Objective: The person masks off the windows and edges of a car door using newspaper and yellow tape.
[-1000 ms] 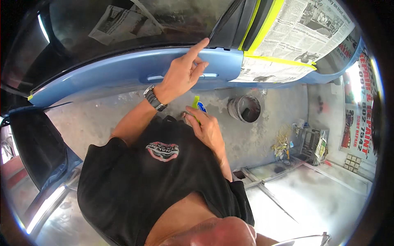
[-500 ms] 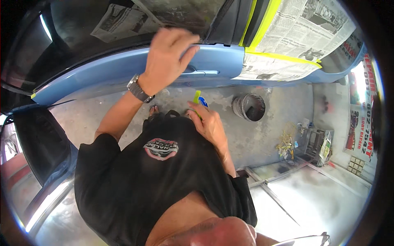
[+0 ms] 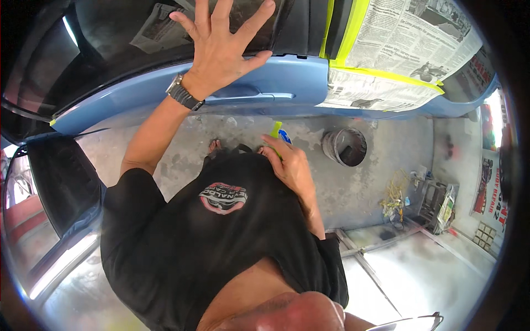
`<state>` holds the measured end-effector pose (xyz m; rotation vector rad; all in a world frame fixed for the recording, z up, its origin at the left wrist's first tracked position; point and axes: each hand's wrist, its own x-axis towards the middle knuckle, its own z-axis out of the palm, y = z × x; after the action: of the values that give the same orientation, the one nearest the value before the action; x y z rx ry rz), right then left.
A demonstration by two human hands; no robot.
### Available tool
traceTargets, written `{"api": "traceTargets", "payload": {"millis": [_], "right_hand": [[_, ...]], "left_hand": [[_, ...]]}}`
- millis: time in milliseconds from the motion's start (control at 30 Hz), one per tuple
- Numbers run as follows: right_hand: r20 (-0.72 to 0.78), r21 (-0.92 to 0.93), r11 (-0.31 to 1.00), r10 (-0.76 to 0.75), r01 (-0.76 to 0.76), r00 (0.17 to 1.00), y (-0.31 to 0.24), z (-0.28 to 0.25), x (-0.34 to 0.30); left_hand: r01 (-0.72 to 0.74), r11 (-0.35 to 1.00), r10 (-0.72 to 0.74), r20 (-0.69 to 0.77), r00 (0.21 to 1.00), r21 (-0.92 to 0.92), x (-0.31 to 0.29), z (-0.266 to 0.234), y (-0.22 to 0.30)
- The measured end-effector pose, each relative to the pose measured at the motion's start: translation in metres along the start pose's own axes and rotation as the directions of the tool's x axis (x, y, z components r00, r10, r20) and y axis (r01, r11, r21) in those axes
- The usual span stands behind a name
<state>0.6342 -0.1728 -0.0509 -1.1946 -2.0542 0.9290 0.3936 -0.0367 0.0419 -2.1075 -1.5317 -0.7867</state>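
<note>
My left hand (image 3: 218, 52), with a dark watch on its wrist, is spread wide in front of the dark side window (image 3: 127, 66) of a blue car door (image 3: 292, 77). Whether its fingertips touch the glass I cannot tell. Close to my body, my right hand (image 3: 293, 168) is closed round a roll of yellow-green masking tape (image 3: 277, 128). Part of the roll's blue inner side shows; my fingers cover the rest. To the right of the door, newspaper (image 3: 406, 38) covers the car, edged with yellow-green tape (image 3: 353, 33).
A dirty bucket (image 3: 343, 147) stands on the grey floor right of my feet. The car's side mirror (image 3: 58, 185) juts out at the left. By the right wall are a tangle of yellowish strips (image 3: 395, 198) and a metal frame (image 3: 433, 198). A banner (image 3: 488, 182) hangs there.
My left hand has moved up from the door's upper edge over the window, and its fingers have spread. My right hand still holds the tape roll, a little further right in view.
</note>
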Motion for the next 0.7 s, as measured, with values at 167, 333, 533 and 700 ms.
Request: {"api": "traceTargets", "payload": {"millis": [167, 333, 533, 700], "right_hand": [[0.012, 0.018, 1.0, 0.011, -0.011, 1.0, 0.008, -0.004, 0.002], [0.009, -0.017, 0.999, -0.042, 0.043, 0.999, 0.011, -0.008, 0.004], [0.002, -0.003, 0.998, -0.058, 0.058, 0.998, 0.008, -0.005, 0.005], [-0.014, 0.012, 0.997, -0.074, 0.074, 0.997, 0.003, 0.002, 0.006]], "left_hand": [[0.0, 1.0, -0.001, -0.033, 0.999, -0.029, 0.003, -0.002, 0.006], [-0.053, 0.998, 0.054, -0.048, 0.997, 0.027, 0.007, -0.004, 0.006], [-0.162, 0.987, 0.163, -0.172, 0.972, 0.02, 0.01, -0.002, -0.007], [-0.227, 0.973, 0.211, -0.243, 0.947, -0.04, 0.006, 0.008, -0.015]]}}
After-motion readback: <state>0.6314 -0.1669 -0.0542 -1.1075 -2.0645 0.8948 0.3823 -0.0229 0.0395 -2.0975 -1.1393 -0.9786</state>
